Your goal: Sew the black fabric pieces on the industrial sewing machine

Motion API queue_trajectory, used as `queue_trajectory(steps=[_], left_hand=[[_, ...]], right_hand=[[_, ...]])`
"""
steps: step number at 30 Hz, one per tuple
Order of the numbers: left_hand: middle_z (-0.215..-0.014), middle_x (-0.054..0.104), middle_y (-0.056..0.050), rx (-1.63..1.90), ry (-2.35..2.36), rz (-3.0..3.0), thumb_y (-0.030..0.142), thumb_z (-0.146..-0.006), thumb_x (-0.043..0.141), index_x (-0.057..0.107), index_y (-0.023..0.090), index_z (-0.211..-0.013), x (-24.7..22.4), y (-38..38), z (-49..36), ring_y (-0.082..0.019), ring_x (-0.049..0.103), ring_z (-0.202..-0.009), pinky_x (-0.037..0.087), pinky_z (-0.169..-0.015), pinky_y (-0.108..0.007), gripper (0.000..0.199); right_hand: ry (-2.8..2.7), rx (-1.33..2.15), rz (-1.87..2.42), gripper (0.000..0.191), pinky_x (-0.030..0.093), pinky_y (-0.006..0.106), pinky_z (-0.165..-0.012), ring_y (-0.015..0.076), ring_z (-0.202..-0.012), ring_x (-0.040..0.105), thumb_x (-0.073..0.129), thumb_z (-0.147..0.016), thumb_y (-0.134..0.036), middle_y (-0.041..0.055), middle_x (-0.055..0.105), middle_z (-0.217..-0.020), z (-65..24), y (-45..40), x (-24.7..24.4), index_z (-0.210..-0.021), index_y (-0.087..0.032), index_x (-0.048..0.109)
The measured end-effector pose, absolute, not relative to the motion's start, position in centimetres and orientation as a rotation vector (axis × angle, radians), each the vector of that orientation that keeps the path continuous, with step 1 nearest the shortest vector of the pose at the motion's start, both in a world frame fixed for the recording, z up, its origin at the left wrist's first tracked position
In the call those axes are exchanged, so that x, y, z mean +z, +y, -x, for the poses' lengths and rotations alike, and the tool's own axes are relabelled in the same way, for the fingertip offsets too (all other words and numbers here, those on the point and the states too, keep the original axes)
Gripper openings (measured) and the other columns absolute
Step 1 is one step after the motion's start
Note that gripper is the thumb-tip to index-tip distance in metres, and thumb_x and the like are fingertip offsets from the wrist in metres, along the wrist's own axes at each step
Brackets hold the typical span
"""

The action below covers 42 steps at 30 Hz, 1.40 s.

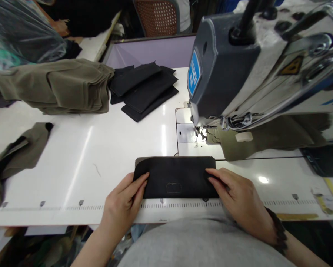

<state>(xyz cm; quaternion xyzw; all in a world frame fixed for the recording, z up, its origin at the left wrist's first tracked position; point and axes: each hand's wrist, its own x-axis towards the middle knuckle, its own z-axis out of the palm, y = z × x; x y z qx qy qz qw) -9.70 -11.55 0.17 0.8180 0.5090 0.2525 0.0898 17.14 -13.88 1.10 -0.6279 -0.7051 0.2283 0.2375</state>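
A black fabric panel (pixel 180 172) lies near the front edge of the white table, with a small stitched rectangle low on its face. Along its top left, a sliver of olive-brown fabric (pixel 140 160) shows from underneath. My left hand (pixel 129 202) pinches the panel's left end between thumb and fingers. At the opposite end, my right hand (pixel 233 193) grips the right edge in the same way. Just beyond the panel stands the sewing machine (pixel 224 70), its needle and presser foot (pixel 200 132) over the metal plate.
Olive fabric pieces (pixel 69 85) are stacked at the back left, beside several black pieces (pixel 146 89). A folded olive and black piece (pixel 22 155) lies far left. Olive fabric (pixel 274 133) rests under the machine arm. A dark phone-like object (pixel 326 161) sits at the right.
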Motion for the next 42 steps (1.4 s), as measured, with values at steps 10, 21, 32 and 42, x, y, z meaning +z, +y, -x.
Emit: queue_trajectory(steps=[10, 21, 32, 42], left_hand=[[-0.074, 0.053, -0.002, 0.739, 1.526, -2.467, 0.016, -0.086, 0.047, 0.061, 0.014, -0.102, 0.2, -11.3, 9.5, -0.008, 0.054, -0.06, 0.048, -0.06, -0.016, 0.022], [-0.082, 0.054, -0.005, 0.718, 1.588, -2.257, 0.016, -0.083, 0.048, 0.061, 0.013, -0.1, 0.6, -10.9, 9.1, -0.012, 0.057, -0.071, 0.052, -0.064, -0.023, 0.021], [-0.095, 0.056, -0.005, 0.975, 1.569, -2.238, 0.012, -0.084, 0.05, 0.056, 0.018, -0.112, -0.1, -12.1, 9.3, -0.012, 0.058, -0.082, 0.052, -0.073, -0.022, 0.029], [-0.085, 0.056, -0.006, 0.747, 1.585, -2.187, 0.015, -0.084, 0.046, 0.061, 0.013, -0.101, 0.6, -11.2, 9.2, -0.013, 0.057, -0.074, 0.053, -0.069, -0.025, 0.023]], right_hand=[[-1.953, 0.571, 1.75, 0.023, 0.048, 0.023, -0.062, 0.0128, -0.068, 0.06, 0.042, -0.084, -0.02, 0.0035, 0.064, -0.077, -17.0, -13.6, 1.1, -0.095, -0.015, 0.061], [-2.012, 0.493, 1.729, 0.026, 0.049, 0.026, -0.054, 0.0155, -0.061, 0.062, 0.042, -0.083, -0.029, 0.0026, 0.066, -0.073, -17.5, -13.4, 0.9, -0.093, -0.018, 0.063], [-2.043, 0.389, 1.675, 0.028, 0.048, 0.023, -0.055, 0.0145, -0.066, 0.063, 0.042, -0.086, -0.034, 0.0025, 0.067, -0.079, -17.9, -14.3, 0.4, -0.097, -0.019, 0.062], [-2.03, 0.425, 1.695, 0.027, 0.049, 0.025, -0.056, 0.0156, -0.066, 0.063, 0.042, -0.085, -0.035, 0.0026, 0.066, -0.078, -17.8, -14.1, 0.2, -0.093, -0.02, 0.063]])
